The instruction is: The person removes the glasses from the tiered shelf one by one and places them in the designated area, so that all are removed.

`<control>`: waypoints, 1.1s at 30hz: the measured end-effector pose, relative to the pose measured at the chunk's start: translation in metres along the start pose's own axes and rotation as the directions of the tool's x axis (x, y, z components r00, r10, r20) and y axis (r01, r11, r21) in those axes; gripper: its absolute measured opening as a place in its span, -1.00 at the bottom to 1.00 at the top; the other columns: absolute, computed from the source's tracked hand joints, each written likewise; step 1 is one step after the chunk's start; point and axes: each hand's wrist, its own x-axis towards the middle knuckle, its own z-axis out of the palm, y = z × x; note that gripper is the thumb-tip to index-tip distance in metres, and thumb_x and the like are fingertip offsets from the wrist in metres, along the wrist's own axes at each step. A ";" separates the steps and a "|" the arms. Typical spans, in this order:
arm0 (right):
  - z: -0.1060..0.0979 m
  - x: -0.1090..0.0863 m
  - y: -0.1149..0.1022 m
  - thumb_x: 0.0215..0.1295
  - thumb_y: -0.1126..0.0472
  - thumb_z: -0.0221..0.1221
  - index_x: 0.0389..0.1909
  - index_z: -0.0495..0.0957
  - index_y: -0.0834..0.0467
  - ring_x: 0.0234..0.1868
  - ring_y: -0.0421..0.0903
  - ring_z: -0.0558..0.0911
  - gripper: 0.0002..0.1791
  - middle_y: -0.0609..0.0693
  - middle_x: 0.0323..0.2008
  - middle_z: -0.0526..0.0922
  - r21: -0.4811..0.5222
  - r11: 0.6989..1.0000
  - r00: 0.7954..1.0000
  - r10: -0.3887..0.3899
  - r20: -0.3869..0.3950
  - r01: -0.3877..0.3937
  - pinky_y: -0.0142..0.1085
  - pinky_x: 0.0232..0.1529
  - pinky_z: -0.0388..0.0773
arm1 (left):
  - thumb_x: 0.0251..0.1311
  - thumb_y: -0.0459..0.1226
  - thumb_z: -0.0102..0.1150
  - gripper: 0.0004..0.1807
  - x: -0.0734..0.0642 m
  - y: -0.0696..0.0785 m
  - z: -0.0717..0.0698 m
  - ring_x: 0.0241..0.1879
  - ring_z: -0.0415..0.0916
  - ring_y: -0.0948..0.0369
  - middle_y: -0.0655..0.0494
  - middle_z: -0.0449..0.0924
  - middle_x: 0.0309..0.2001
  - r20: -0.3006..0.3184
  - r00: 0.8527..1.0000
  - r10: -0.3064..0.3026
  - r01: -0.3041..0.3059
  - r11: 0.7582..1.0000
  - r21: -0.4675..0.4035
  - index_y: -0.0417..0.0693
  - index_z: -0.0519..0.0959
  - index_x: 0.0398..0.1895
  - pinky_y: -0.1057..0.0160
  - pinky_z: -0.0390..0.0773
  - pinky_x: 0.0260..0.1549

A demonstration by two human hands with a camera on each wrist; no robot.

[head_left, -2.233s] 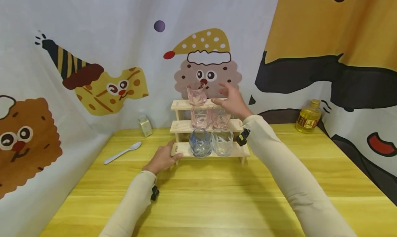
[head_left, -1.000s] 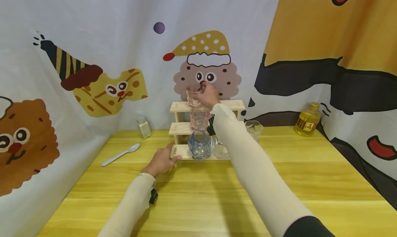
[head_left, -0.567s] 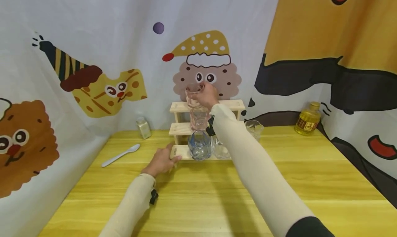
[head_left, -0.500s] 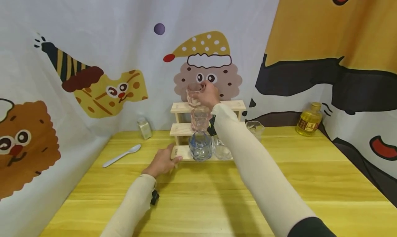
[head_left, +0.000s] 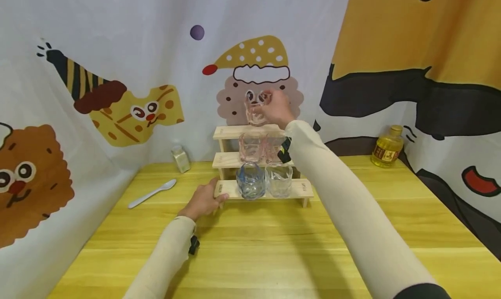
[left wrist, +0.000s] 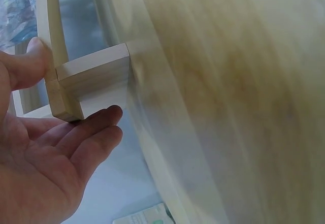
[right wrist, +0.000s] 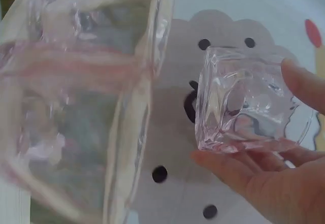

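Note:
In the head view my right hand (head_left: 277, 109) grips a pink drinking glass (head_left: 255, 112) just above the top step of a three-tier wooden rack (head_left: 227, 132). Thumb and fingers lie on opposite sides of this glass (right wrist: 249, 99) in the right wrist view. Two more pink glasses stand on the middle step, the right one partly behind my wrist. A blue glass (head_left: 251, 181) and a clear glass (head_left: 278, 181) share the bottom step. My left hand (head_left: 202, 200) holds that step's left end, with the thumb on the plank (left wrist: 51, 26) and fingers along its outer end.
Left of the rack lie a white spoon (head_left: 152, 193) and a small lidded jar (head_left: 180, 159). A bottle of yellow oil (head_left: 387, 146) stands at the table's far right. A cartoon-printed curtain (head_left: 164, 38) hangs behind the wooden table (head_left: 250, 255).
My right hand reached left and took hold of the top pink glass. Since then it has raised the glass and shifted it right. My left hand stays on the rack.

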 end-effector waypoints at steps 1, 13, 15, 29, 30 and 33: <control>-0.004 -0.002 0.001 0.25 0.11 0.40 0.51 0.23 0.15 -0.20 -0.07 0.44 -0.14 0.03 -0.18 0.48 -0.010 1.000 1.000 0.006 -0.003 -0.006 -0.23 -0.15 0.45 | 0.38 -0.05 0.20 -0.16 0.000 0.000 0.000 0.21 0.52 -0.25 -0.46 0.50 0.23 0.002 1.000 0.000 0.000 1.000 -0.007 -0.34 0.12 0.52 -0.15 0.50 0.23; -0.051 -0.038 0.023 0.27 0.14 0.37 0.49 0.27 0.13 0.01 0.02 0.52 -0.21 0.17 0.28 0.47 -0.094 0.996 1.000 -0.002 -0.029 -0.001 -0.16 -0.06 0.53 | 0.40 -0.07 0.19 -0.19 -0.002 0.002 -0.010 0.12 0.58 -0.22 -0.45 0.58 0.14 0.030 0.999 0.030 -0.031 0.999 0.025 -0.38 0.15 0.50 -0.15 0.52 0.18; -0.060 -0.045 0.029 0.29 0.11 0.35 0.48 0.28 0.11 -0.02 0.04 0.53 -0.22 0.18 0.25 0.48 -0.116 0.993 0.999 -0.008 -0.034 0.004 -0.20 -0.16 0.49 | 0.39 -0.08 0.20 -0.20 -0.001 0.003 -0.008 0.00 0.62 -0.15 -0.42 0.63 0.07 0.031 0.999 0.035 -0.036 0.999 0.026 -0.39 0.16 0.49 -0.12 0.55 0.12; -0.120 -0.083 0.093 0.30 0.03 0.34 0.50 0.24 0.15 0.26 0.24 0.54 -0.18 0.26 0.32 0.39 -0.144 0.989 0.996 0.029 -0.087 -0.041 -0.06 -0.01 0.61 | 0.38 -0.09 0.21 -0.19 -0.003 0.002 -0.001 -0.11 0.63 0.00 -0.33 0.64 0.04 0.054 0.998 0.019 -0.018 1.000 -0.013 -0.33 0.15 0.52 -0.01 0.60 -0.03; -0.123 -0.084 0.098 0.30 0.03 0.35 0.51 0.23 0.15 0.24 0.24 0.54 -0.17 0.27 0.33 0.38 -0.149 0.987 0.995 0.039 -0.097 -0.053 -0.08 -0.01 0.60 | 0.38 -0.09 0.21 -0.20 -0.003 0.001 -0.001 -0.16 0.62 0.02 -0.32 0.65 0.01 0.055 0.998 0.018 -0.017 1.000 -0.012 -0.33 0.15 0.51 0.00 0.60 -0.06; -0.129 -0.086 0.115 0.30 0.03 0.34 0.51 0.22 0.16 0.20 0.23 0.52 -0.16 0.28 0.32 0.37 -0.156 0.984 0.990 0.067 -0.127 -0.086 -0.17 -0.04 0.57 | 0.38 -0.09 0.21 -0.21 0.000 0.000 -0.004 -0.25 0.59 0.08 -0.28 0.67 -0.06 0.057 0.998 0.010 -0.010 1.000 -0.006 -0.33 0.16 0.50 0.05 0.60 -0.13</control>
